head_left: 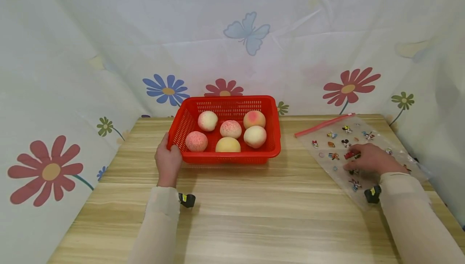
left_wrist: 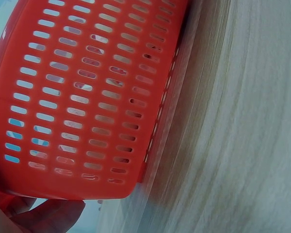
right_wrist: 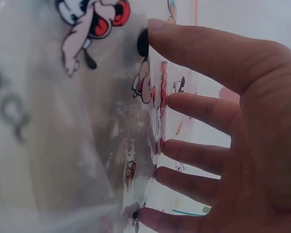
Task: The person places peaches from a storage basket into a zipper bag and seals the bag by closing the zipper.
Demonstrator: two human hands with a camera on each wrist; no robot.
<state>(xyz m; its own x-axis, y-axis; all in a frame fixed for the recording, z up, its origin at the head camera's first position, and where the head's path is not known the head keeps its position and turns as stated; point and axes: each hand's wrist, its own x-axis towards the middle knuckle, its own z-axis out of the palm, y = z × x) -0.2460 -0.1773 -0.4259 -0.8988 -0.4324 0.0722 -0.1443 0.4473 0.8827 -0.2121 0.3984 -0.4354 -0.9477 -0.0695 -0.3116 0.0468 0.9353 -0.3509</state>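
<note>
Left hand (head_left: 168,161) grips the near-left corner of the red basket (head_left: 273,135), fingers curled over its rim. The basket stands at the desk's (head_left: 254,211) far centre and holds six peaches (head_left: 231,128). Right hand (head_left: 370,159) lies flat, fingers spread and straight, on the clear cartoon-printed zip bag (head_left: 336,143), which lies on the desk well right of the basket.
</note>
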